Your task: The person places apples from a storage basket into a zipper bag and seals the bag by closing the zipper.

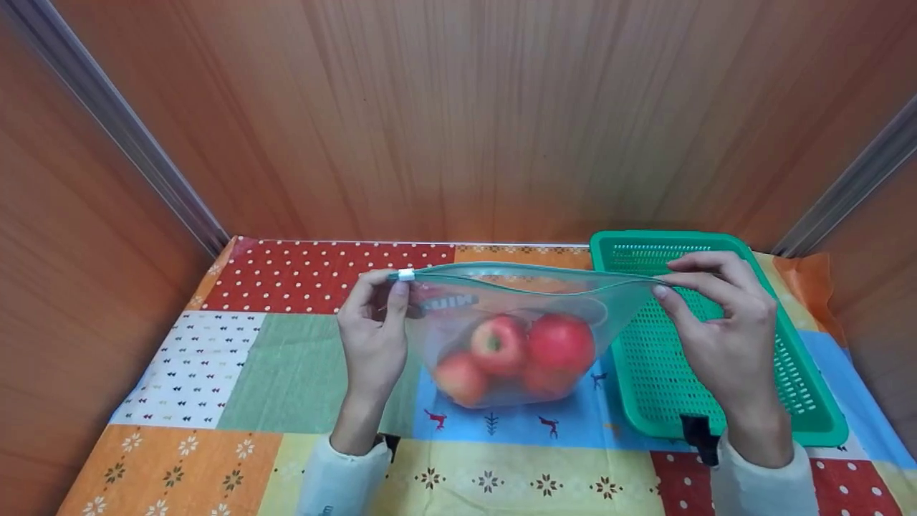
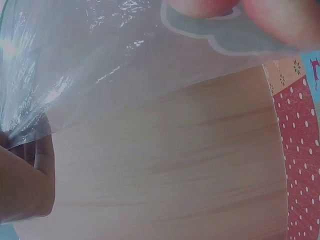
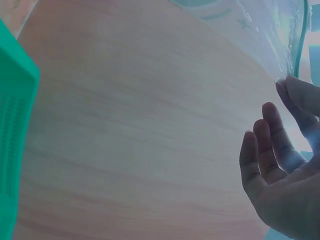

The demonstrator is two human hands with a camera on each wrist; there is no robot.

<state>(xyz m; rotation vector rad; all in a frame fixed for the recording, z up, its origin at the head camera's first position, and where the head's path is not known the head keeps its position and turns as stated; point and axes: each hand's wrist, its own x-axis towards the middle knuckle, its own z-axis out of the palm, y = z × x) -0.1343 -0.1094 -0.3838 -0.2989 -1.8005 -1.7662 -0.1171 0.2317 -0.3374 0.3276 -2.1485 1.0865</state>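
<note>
A translucent zipper bag [image 1: 423, 333] with a green seam hangs between both hands, its mouth parted in a narrow gap along the top. Inside, several red apples [image 1: 562, 344] lie bunched at the bottom. My left hand [image 1: 372, 337] pinches the bag's left top corner, right by the white slider [image 1: 406, 274]. With thumb and forefinger, my right hand [image 1: 731, 322] pinches the right top corner; its other fingers are spread away from the plastic. In the right wrist view that bag corner [image 3: 280, 55] is stretched taut, and the left wrist view shows wrinkled, shiny plastic [image 2: 100, 75].
A green plastic basket [image 1: 663, 401] stands on the right of the table, partly behind my right hand. A patchwork-patterned tablecloth [image 1: 301, 373] covers the table. Wood-grain panels [image 1: 458, 129] enclose the back and both sides.
</note>
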